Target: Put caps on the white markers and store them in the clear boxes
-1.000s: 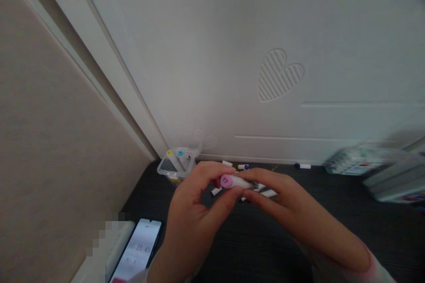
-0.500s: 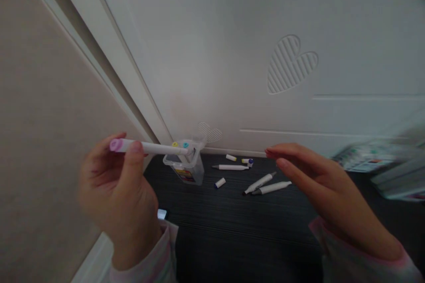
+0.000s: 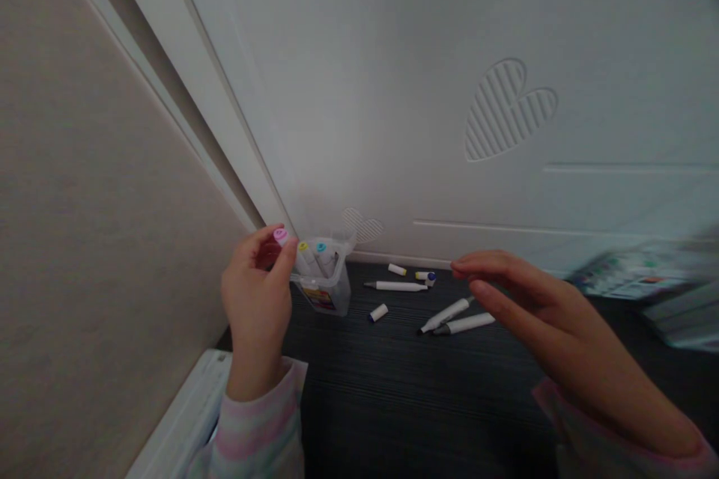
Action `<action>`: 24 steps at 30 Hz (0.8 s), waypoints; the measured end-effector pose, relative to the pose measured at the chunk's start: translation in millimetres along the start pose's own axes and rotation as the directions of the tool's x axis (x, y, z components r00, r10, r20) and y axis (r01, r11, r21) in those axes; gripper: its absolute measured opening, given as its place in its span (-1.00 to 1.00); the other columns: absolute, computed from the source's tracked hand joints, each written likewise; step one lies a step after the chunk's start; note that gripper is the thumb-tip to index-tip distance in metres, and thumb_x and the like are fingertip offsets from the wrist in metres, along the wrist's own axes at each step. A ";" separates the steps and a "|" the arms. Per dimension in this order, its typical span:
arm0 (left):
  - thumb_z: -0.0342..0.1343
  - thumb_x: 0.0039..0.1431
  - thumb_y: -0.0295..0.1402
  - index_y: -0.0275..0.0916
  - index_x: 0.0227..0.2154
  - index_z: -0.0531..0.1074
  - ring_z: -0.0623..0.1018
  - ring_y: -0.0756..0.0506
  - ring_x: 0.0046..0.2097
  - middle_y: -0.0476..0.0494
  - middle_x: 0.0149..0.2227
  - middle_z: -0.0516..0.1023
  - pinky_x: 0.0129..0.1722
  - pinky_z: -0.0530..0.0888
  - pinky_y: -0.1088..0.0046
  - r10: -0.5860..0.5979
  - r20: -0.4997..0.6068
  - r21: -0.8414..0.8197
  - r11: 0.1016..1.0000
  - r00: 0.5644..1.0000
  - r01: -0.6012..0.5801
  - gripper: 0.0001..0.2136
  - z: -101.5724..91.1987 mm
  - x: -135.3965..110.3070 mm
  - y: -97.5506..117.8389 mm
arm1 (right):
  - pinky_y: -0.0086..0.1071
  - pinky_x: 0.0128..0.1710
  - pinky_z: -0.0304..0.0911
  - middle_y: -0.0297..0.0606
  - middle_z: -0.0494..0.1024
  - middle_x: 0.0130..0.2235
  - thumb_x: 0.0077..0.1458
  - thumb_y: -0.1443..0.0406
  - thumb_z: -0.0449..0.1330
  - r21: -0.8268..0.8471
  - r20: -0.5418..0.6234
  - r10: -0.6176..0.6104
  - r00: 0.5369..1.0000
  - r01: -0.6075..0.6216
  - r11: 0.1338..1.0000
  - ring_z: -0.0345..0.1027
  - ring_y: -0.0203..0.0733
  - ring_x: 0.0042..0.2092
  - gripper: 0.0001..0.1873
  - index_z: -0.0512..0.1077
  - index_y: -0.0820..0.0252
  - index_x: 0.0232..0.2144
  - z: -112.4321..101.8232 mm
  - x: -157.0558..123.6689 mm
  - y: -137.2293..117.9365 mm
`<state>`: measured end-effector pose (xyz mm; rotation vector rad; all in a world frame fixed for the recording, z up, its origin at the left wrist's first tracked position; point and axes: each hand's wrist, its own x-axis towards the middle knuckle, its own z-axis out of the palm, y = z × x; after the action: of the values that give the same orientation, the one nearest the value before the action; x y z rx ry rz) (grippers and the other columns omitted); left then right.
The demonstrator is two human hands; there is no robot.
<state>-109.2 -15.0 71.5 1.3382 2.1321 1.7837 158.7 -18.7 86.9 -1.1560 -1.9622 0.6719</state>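
Observation:
My left hand [image 3: 258, 292] pinches a marker with a pink cap end [image 3: 281, 237] at the left rim of a clear plastic container [image 3: 337, 292]. The rest of that marker is hidden by the fingers and rim. Inside the container stand a yellow-ended marker [image 3: 305, 258] and a blue-ended marker [image 3: 324, 258]. My right hand [image 3: 522, 307] hangs over the dark table with its fingers stretched out and nothing held. Nearest to it are two uncapped white markers, one [image 3: 446, 316] beside the other [image 3: 466, 324]. A third uncapped marker [image 3: 398, 287] lies farther back.
Loose caps lie on the dark table [image 3: 359, 389]: a blue-ended cap [image 3: 378, 313], a yellow-ended cap [image 3: 396, 269] and more beside it. A white panel with hearts [image 3: 508, 112] rises behind. Blurred packages [image 3: 623, 273] stand at the right; a white object [image 3: 185, 412] is lower left.
My left hand has moved right to the container, turning the pink-ended marker from nearly level to steeply tilted at the rim. My right hand stays almost in place, and the view has shifted slightly.

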 end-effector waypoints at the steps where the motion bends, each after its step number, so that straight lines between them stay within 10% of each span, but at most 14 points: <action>1: 0.15 -0.05 -0.23 -0.23 -0.25 0.47 0.51 -0.05 -0.33 -0.08 -0.34 0.53 -0.29 0.44 0.43 0.002 0.024 0.016 1.000 1.000 -0.003 -0.72 1.1 0.3 -0.9 | -0.40 -0.13 0.28 -0.32 0.48 -0.16 0.11 0.18 0.06 0.005 0.010 -0.001 1.000 0.001 1.000 0.36 -0.26 -0.13 -0.79 0.40 0.05 -0.21 -0.2 0.1 -0.3; 12: 0.06 -0.02 -0.25 -0.24 -0.30 0.44 0.53 -0.20 -0.28 -0.19 -0.33 0.55 -0.28 0.40 0.28 0.006 0.217 0.514 0.849 0.976 -0.120 -0.76 -1.0 -0.5 3.3 | -0.36 -0.20 0.33 -0.26 0.50 -0.16 0.10 0.16 0.06 0.018 0.070 0.017 0.997 -0.018 1.000 0.37 -0.17 -0.11 -0.76 0.41 0.06 -0.20 2.3 1.1 -1.4; 24: 0.03 -0.02 -0.26 -0.24 -0.38 0.42 0.50 -0.19 -0.26 -0.16 -0.35 0.52 -0.23 0.39 0.27 0.021 0.256 0.551 0.818 0.966 -0.164 -0.81 0.0 1.5 -1.5 | -0.43 -0.31 0.36 -0.29 0.49 -0.14 0.09 0.17 0.08 0.027 0.089 0.048 0.995 -0.050 0.998 0.36 -0.18 -0.09 -0.77 0.41 0.05 -0.20 1.6 0.0 -2.9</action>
<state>-111.0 -14.0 70.9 1.6905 2.5954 0.9413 155.9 -20.1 88.0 -1.1778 -1.9965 0.7871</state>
